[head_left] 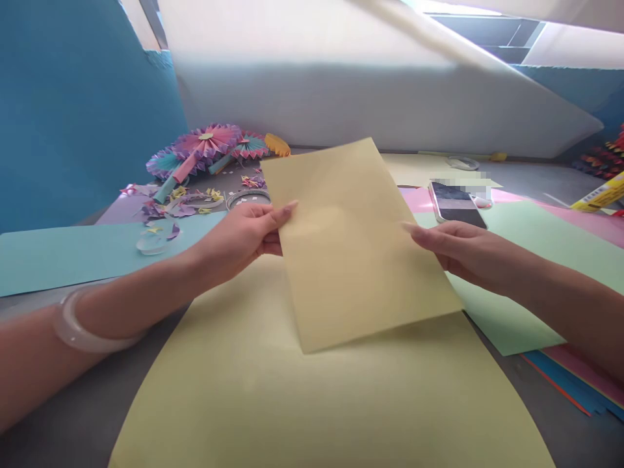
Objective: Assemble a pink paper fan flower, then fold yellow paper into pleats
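Note:
A yellow sheet of paper [355, 247] is held up in front of me, tilted, above a larger yellow sheet [312, 403] lying on the table. My left hand [244, 237] pinches its left edge, thumb on top and fingers behind. My right hand [453, 250] grips its right edge the same way. A pale bangle [80, 328] circles my left wrist.
Folded paper fans [209, 146] and paper scraps [185, 201] lie at the back left by a tape roll [246, 197]. A phone [455, 203] rests on green paper [526, 260] at the right. Light blue paper [73, 253] lies left; pink and blue sheets [580, 380] lie right.

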{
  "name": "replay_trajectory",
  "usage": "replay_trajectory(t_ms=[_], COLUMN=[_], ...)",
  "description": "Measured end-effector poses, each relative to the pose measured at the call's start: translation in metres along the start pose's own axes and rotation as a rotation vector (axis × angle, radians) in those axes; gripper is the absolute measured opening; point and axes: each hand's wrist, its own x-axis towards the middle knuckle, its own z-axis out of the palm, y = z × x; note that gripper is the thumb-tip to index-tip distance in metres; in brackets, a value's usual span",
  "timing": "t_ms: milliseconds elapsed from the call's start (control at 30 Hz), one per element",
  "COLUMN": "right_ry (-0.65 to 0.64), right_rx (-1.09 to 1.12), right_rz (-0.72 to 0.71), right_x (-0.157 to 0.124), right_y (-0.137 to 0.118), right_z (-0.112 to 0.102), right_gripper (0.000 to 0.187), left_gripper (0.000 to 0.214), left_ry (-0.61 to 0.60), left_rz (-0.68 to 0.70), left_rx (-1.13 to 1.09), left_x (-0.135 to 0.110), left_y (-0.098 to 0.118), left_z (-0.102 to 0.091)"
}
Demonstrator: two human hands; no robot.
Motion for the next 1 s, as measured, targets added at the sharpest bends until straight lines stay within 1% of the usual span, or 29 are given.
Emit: replay_trajectory(t_ms=[100,133,200,300,367,433,500,567,600,667,700,800,867,933,1000], right_ry=[-0.069,-0.087,-0.119,-0.230,-0.263,-0.248,-0.243,-0.257,-0.267,-0.281,-0.293,-0.292,-0.278,-0.255,-0.187], right_rx=[0.050,0.054,0.076,0.139,0.094,-0.026,-0.140,-0.252,-0.308,-0.433,-0.498,-0.666,-0.723,-0.708,-0.687], right_rz=[0.124,0.143,0.134,0.082,0.076,0.087,0.071,0.048,0.036,0.025,0.027,0.035,0.038,0.024,-0.006], right_x=[-0.002,-0.002,-0.002,-0.004,-0.007,-0.011,-0.013,-0.014,-0.014,-0.013,-0.013,-0.012,-0.011,-0.009,-0.005], right_y=[-0.002,-0.002,-0.001,-0.001,-0.003,-0.006,-0.011,-0.016,-0.019,-0.024,-0.026,-0.028,-0.025,-0.021,-0.015], right_z=[-0.001,-0.003,-0.008,-0.019,-0.026,-0.031,-0.033,-0.031,-0.028,-0.021,-0.016,0.000,0.008,0.013,0.013], right_gripper=[0.050,0.049,0.049,0.063,0.072,0.071,0.068,0.066,0.063,0.058,0.061,0.085,0.090,0.083,0.075], left_gripper=[0.037,0.036,0.035,0.033,0.033,0.033,0.035,0.036,0.037,0.037,0.038,0.040,0.040,0.040,0.041], left_ry=[-0.100,-0.122,-0.151,-0.201,-0.284,-0.438,-0.651,-0.829,-0.883,-0.919,-0.919,-0.885,-0.862,-0.849,-0.854], left_rz=[-0.078,-0.097,-0.127,-0.183,-0.251,-0.354,-0.453,-0.475,-0.456,-0.395,-0.368,-0.294,-0.247,-0.213,-0.196], left_rx=[-0.036,-0.052,-0.079,-0.083,-0.015,0.167,0.419,0.627,0.693,0.765,0.777,0.802,0.827,0.850,0.863], left_x=[-0.008,-0.009,-0.011,-0.012,-0.011,-0.010,-0.007,-0.003,0.000,0.008,0.013,0.029,0.038,0.044,0.046], left_y=[0.001,0.001,0.001,0.003,0.008,0.015,0.022,0.027,0.028,0.030,0.030,0.030,0.030,0.032,0.033], left_z=[0.009,0.011,0.015,0.017,0.013,0.005,-0.005,-0.013,-0.015,-0.016,-0.016,-0.013,-0.014,-0.016,-0.019])
